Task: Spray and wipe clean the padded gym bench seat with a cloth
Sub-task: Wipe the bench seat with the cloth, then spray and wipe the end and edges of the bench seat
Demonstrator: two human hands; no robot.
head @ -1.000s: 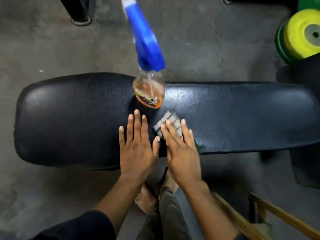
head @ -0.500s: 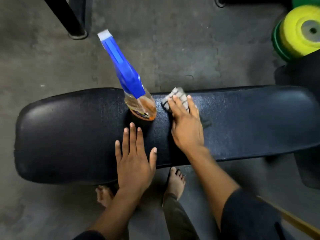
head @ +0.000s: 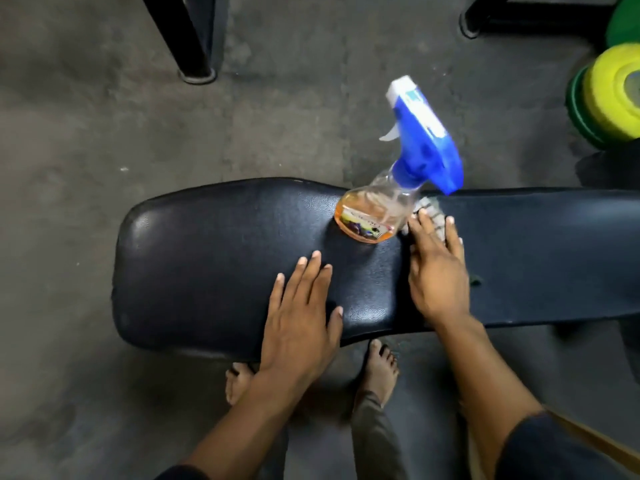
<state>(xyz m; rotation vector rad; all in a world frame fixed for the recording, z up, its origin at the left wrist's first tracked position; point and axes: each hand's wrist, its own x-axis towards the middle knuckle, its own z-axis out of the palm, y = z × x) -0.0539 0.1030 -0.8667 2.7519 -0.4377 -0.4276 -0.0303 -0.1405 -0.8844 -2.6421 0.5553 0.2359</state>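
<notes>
Shifted: right hand (head: 437, 271) flat on cloth (head: 430, 211), now beside bottle (head: 374, 216); left hand (head: 300, 322) flat, empty; wiping bench (head: 207, 244), next stroke must clear btl.

The bench (head: 214, 258) pad is glossy black with a fine grain. At its 12 o'clock edge, the bottle (head: 377, 213) is clear with orange liquid, a multicoloured label and a blue sprayer with white nozzle and trigger. The cloth (head: 431, 213) at its 3 o'clock is grey-and-white checked. The floor (head: 86, 140) is mottled grey. At 2 o'clock, plates (head: 613, 98) are yellow and green.
</notes>
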